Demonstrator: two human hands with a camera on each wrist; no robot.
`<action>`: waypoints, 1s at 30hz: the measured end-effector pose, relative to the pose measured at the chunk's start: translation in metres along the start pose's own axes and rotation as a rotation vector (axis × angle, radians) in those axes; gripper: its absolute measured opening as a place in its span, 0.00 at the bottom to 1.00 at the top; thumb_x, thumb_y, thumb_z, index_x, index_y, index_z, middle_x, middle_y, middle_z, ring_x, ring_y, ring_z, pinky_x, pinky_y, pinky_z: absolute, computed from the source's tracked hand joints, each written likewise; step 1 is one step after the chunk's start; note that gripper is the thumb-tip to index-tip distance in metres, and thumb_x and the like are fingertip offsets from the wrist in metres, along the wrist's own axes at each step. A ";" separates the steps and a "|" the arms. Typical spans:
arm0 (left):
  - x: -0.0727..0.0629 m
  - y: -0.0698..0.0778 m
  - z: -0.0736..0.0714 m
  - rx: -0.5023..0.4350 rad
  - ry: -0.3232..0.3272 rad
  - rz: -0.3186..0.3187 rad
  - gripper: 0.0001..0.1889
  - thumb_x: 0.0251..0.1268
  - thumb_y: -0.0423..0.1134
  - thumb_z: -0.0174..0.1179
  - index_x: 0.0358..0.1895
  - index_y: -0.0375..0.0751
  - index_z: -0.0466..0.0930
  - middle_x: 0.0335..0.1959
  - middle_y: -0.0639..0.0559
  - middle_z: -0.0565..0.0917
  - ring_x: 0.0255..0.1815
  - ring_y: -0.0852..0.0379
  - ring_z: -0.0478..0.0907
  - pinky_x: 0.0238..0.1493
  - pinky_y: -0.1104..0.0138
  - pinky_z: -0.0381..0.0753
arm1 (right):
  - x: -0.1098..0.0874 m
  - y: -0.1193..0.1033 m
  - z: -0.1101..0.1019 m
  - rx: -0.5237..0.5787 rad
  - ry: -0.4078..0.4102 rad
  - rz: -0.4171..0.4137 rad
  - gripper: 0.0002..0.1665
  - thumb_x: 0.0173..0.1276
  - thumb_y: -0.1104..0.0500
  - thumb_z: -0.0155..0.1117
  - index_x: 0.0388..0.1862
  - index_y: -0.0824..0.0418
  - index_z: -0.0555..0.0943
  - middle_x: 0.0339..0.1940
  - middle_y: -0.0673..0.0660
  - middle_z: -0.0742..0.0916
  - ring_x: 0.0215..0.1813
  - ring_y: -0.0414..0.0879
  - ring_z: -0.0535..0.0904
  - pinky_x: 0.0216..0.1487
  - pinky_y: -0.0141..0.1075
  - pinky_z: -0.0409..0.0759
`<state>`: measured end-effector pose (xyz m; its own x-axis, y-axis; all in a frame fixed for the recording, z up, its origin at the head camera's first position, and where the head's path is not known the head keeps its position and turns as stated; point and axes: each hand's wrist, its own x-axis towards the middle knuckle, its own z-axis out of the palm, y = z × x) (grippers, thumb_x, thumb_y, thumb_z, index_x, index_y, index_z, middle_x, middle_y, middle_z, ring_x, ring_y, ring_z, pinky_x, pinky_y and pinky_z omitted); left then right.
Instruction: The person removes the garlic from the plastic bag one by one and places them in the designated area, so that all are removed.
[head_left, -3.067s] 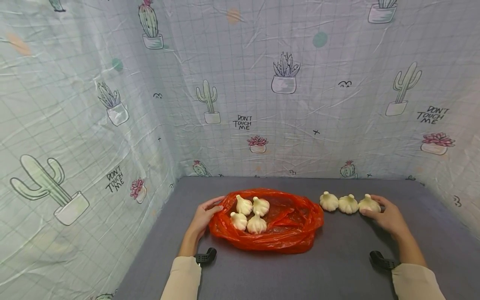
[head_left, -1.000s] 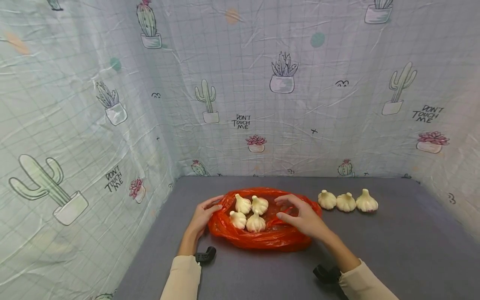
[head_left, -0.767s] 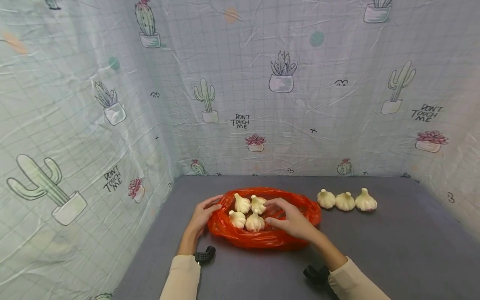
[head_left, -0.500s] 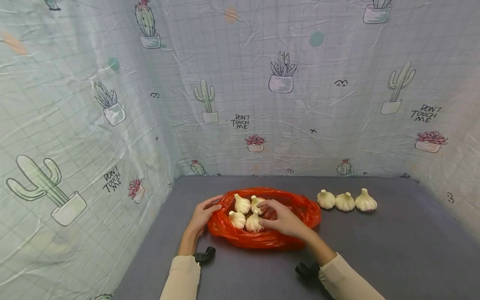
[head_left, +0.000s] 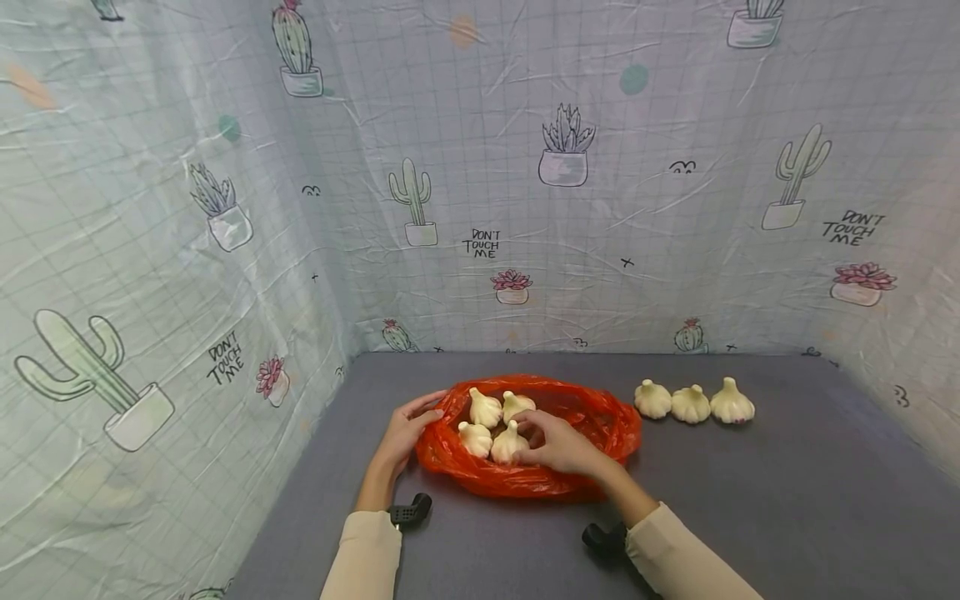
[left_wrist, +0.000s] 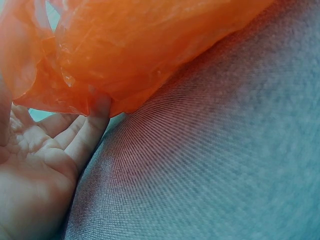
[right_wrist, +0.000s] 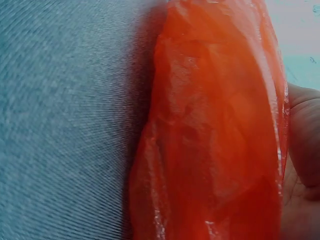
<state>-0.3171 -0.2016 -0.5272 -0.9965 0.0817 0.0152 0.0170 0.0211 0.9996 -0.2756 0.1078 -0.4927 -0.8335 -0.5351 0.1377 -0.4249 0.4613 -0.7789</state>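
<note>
In the head view a red plastic bag lies on its base with its mouth spread wide. Several pale garlic bulbs sit together in its left part. My left hand holds the bag's left rim, thumb on the near side; the left wrist view has its fingers against the orange-looking plastic. Inside the bag, my right hand grips the front right garlic bulb from its right side. In the right wrist view the bag wall hides most of that hand.
To the right of the bag, three garlic bulbs stand in a row on the grey table. A cloth with cactus prints hangs behind and to the left. Both wrists wear black camera mounts.
My right hand has left the rightmost garlic bulb of the row, moved left into the bag and closed on a bulb there. The left hand has stayed at the rim.
</note>
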 end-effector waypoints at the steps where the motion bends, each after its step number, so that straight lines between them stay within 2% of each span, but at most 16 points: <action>1: 0.000 0.000 0.000 -0.002 0.000 0.001 0.21 0.69 0.35 0.64 0.64 0.44 0.82 0.64 0.42 0.82 0.57 0.54 0.82 0.54 0.64 0.84 | 0.000 0.000 0.001 -0.002 -0.004 0.007 0.33 0.64 0.54 0.76 0.65 0.61 0.77 0.57 0.62 0.86 0.50 0.50 0.83 0.52 0.46 0.83; 5: 0.000 0.000 0.000 -0.003 0.000 0.002 0.21 0.70 0.35 0.64 0.64 0.44 0.82 0.63 0.42 0.83 0.56 0.55 0.82 0.53 0.64 0.84 | 0.002 0.002 0.003 -0.025 -0.011 0.024 0.34 0.64 0.52 0.76 0.65 0.62 0.77 0.57 0.61 0.87 0.49 0.48 0.83 0.51 0.46 0.82; 8: 0.000 0.000 0.000 -0.002 0.003 -0.002 0.21 0.69 0.35 0.64 0.64 0.44 0.82 0.63 0.42 0.83 0.56 0.55 0.82 0.53 0.64 0.85 | 0.004 0.002 0.004 -0.057 -0.013 0.029 0.33 0.63 0.51 0.76 0.64 0.62 0.78 0.54 0.59 0.87 0.45 0.45 0.81 0.48 0.42 0.81; 19: 0.000 0.000 0.000 0.012 0.012 -0.006 0.21 0.69 0.35 0.65 0.64 0.45 0.83 0.64 0.43 0.83 0.57 0.54 0.82 0.55 0.63 0.84 | 0.008 -0.001 0.009 -0.110 0.000 0.039 0.30 0.60 0.49 0.79 0.57 0.59 0.79 0.37 0.51 0.85 0.34 0.41 0.74 0.36 0.34 0.72; 30: 0.001 -0.001 0.000 0.015 0.014 0.007 0.20 0.69 0.34 0.64 0.64 0.45 0.83 0.64 0.43 0.83 0.59 0.54 0.81 0.56 0.64 0.83 | 0.008 0.001 0.011 -0.122 0.027 0.056 0.32 0.57 0.52 0.80 0.58 0.59 0.80 0.42 0.53 0.88 0.37 0.42 0.77 0.39 0.35 0.75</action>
<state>-0.3181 -0.2011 -0.5282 -0.9974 0.0680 0.0228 0.0252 0.0358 0.9990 -0.2787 0.0956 -0.4991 -0.8656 -0.4877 0.1138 -0.4159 0.5736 -0.7057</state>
